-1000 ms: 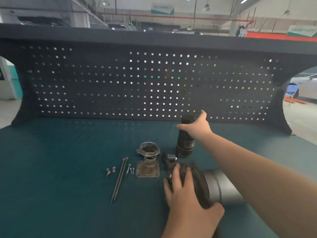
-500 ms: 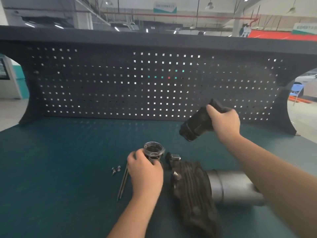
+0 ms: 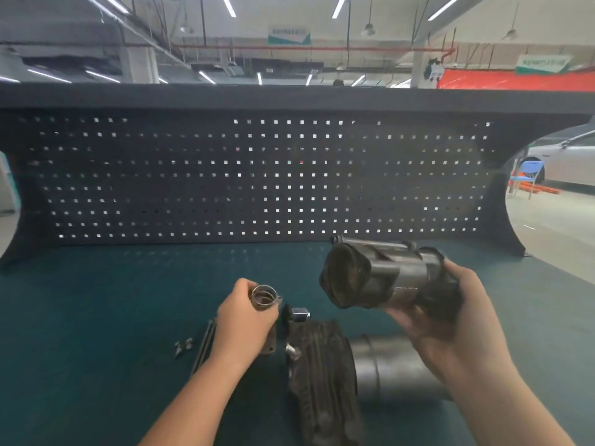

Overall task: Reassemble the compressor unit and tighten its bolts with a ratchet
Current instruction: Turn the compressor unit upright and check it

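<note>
Your right hand (image 3: 450, 313) has its fingers (image 3: 402, 317) curled under and round the dark cylinder body (image 3: 380, 278), lifted off the tabletop (image 3: 96, 317) and tipped so its open end faces left toward the other hand. Left hand (image 3: 244, 320) pinches the flanged cap w/ spring (image 3: 264, 297), fingers closed round its rim, just left of the cylinder body and lower.

Step looks like mating cap to body; bolting not begun. Next you'd need to line the spring end up w/ the open bore, square the flange, then seat.

Below the cylinder body: finned housing (image 3: 322, 365) & grey sleeve (image 3: 392, 368). Long bolts (image 3: 204, 346) and small screws (image 3: 183, 346) lie lower left. No ratchet in view.
</note>
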